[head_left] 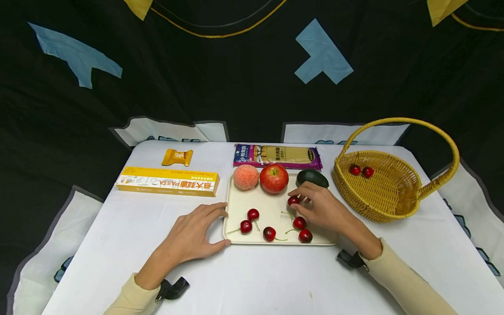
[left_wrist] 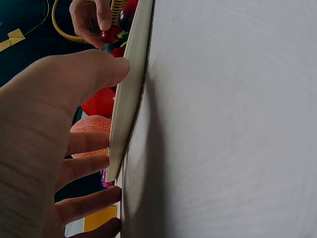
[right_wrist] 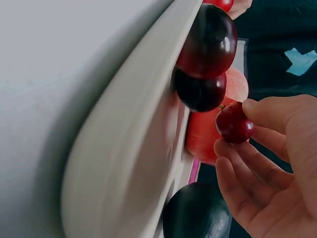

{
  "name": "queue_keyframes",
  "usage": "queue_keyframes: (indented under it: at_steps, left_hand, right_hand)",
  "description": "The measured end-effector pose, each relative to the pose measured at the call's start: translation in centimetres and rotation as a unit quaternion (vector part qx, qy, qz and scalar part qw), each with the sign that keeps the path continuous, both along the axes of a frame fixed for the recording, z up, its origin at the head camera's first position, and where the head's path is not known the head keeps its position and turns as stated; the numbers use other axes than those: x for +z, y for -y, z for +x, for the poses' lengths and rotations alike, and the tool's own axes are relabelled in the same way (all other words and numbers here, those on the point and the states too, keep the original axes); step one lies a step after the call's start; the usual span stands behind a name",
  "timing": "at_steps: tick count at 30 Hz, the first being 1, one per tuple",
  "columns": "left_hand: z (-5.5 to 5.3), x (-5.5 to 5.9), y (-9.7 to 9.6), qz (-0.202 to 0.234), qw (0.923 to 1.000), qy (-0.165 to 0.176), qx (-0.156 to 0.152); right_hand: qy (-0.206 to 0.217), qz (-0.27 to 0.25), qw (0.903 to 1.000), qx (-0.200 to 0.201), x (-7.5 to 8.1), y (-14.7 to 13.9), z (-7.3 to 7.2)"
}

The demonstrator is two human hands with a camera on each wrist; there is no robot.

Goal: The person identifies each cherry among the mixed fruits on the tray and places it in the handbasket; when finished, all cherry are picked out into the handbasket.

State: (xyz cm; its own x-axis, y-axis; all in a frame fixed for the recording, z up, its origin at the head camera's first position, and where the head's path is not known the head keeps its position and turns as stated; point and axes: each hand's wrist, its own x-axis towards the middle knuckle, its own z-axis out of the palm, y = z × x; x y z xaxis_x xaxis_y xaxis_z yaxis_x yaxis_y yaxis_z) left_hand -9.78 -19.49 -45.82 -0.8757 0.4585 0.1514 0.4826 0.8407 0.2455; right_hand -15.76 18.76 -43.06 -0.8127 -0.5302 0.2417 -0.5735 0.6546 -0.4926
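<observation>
Between the thumb and fingertips of my right hand point(head_left: 320, 208) is a dark red cherry point(right_wrist: 234, 124), pinched over the right part of a cream tray point(head_left: 271, 205). My left hand point(head_left: 193, 234) rests at the tray's left edge, its thumb and fingers extended and touching the rim. Several cherries with green stems lie on the tray, among them one at the front point(head_left: 269, 233) and one near the right hand point(head_left: 305, 236). Along the tray's back sit a pinkish peach point(head_left: 246, 176), a red apple point(head_left: 274, 178) and a dark green avocado-like fruit point(head_left: 312, 178), partly behind the right hand.
A yellow wicker basket point(head_left: 378, 210) with a tall handle stands at the right, two cherries point(head_left: 361, 171) inside. Behind the tray lies a purple noodle packet point(head_left: 278, 156). A yellow pasta box point(head_left: 167, 181) and a small wrapped snack point(head_left: 177, 157) lie at the left.
</observation>
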Motion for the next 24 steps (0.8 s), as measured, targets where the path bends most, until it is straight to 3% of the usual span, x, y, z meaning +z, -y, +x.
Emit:
queue_keyframes:
  at_steps: [13, 24]
  left_hand:
    - [-0.1, 0.0, 0.0, 0.002, 1.0, -0.002, -0.003]
    - [-0.2, -0.1, 0.0, 0.007, 0.9999, -0.008, -0.008]
  right_hand:
    - [0.008, -0.046, 0.9988, -0.015, -0.1, -0.9, 0.5]
    - [-0.007, -0.05, 0.9985, -0.02, -0.3, -2.0, 1.0]
